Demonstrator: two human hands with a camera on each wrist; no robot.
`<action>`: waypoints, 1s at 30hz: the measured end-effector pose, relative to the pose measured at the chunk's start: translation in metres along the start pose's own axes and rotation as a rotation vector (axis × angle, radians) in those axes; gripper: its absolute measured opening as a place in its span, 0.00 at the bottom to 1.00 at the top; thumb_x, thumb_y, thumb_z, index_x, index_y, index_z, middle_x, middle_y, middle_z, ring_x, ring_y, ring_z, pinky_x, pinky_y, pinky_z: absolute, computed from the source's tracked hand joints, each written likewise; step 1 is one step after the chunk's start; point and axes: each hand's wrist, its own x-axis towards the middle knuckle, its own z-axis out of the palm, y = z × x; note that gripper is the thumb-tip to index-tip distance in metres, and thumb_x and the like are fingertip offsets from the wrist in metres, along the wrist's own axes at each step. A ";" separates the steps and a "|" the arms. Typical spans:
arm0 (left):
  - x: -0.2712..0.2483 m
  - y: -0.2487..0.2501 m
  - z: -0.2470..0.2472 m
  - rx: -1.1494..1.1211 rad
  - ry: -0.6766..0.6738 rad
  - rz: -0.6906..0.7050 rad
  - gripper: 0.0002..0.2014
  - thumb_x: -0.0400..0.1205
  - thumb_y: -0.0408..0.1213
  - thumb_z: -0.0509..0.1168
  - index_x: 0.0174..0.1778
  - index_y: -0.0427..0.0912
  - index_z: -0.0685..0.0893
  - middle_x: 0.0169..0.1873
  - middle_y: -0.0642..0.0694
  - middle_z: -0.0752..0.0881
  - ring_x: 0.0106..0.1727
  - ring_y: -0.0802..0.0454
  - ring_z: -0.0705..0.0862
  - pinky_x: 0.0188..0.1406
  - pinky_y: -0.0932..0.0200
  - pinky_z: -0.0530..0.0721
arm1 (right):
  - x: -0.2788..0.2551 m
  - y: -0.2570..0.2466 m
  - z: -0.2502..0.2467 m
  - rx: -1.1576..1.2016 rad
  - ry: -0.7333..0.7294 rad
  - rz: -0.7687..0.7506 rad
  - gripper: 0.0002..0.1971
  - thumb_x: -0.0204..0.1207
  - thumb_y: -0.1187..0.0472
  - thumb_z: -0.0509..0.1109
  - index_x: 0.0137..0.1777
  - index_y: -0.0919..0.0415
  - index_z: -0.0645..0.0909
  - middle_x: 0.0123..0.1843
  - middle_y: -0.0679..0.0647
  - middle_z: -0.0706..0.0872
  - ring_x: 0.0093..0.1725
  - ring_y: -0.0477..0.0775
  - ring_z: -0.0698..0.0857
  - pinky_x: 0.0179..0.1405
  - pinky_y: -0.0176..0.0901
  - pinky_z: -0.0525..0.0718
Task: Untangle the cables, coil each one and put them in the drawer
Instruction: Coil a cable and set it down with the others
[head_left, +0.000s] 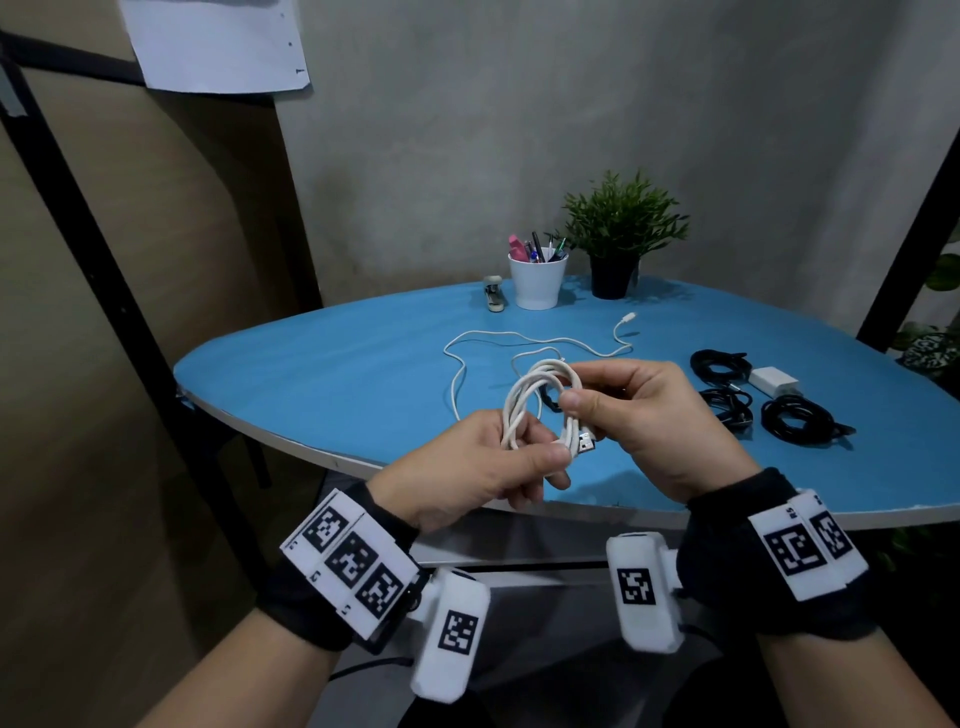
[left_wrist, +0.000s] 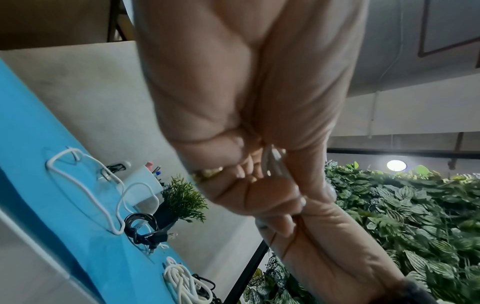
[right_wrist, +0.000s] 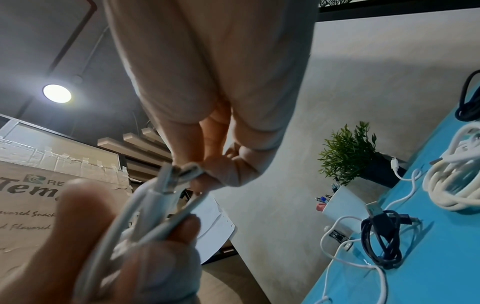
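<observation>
Both hands hold a coiled white cable (head_left: 540, 410) above the blue table's (head_left: 322, 374) near edge: left hand (head_left: 467, 467) grips the loops, right hand (head_left: 644, 415) pinches them

2 white cables (head_left: 537, 395), 3 black coils (head_left: 797, 418), 1 charger (head_left: 772, 379).

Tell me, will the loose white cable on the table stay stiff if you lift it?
Probably not. The loose white cable is thin and lies in wavy bends on the blue table, so it would likely droop, feel light, and trail behind.
</observation>
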 end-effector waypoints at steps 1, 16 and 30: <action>0.000 0.000 0.001 0.022 0.022 0.013 0.08 0.79 0.30 0.67 0.34 0.42 0.78 0.31 0.45 0.86 0.24 0.58 0.78 0.24 0.68 0.76 | 0.000 0.000 0.000 0.004 0.006 0.001 0.07 0.71 0.68 0.73 0.46 0.59 0.89 0.39 0.66 0.83 0.33 0.54 0.73 0.28 0.34 0.75; 0.004 -0.005 -0.005 0.048 0.036 0.041 0.08 0.80 0.37 0.65 0.38 0.38 0.82 0.36 0.42 0.87 0.27 0.57 0.80 0.27 0.67 0.77 | 0.000 0.002 -0.001 0.065 -0.054 0.094 0.06 0.74 0.69 0.70 0.49 0.71 0.80 0.30 0.57 0.84 0.22 0.45 0.76 0.23 0.35 0.72; 0.013 -0.013 -0.005 -0.089 0.175 0.082 0.13 0.73 0.47 0.71 0.47 0.44 0.80 0.34 0.46 0.78 0.33 0.56 0.76 0.39 0.60 0.76 | -0.001 0.004 0.012 -0.039 -0.021 0.095 0.07 0.72 0.68 0.74 0.44 0.70 0.80 0.28 0.55 0.78 0.22 0.45 0.71 0.22 0.34 0.70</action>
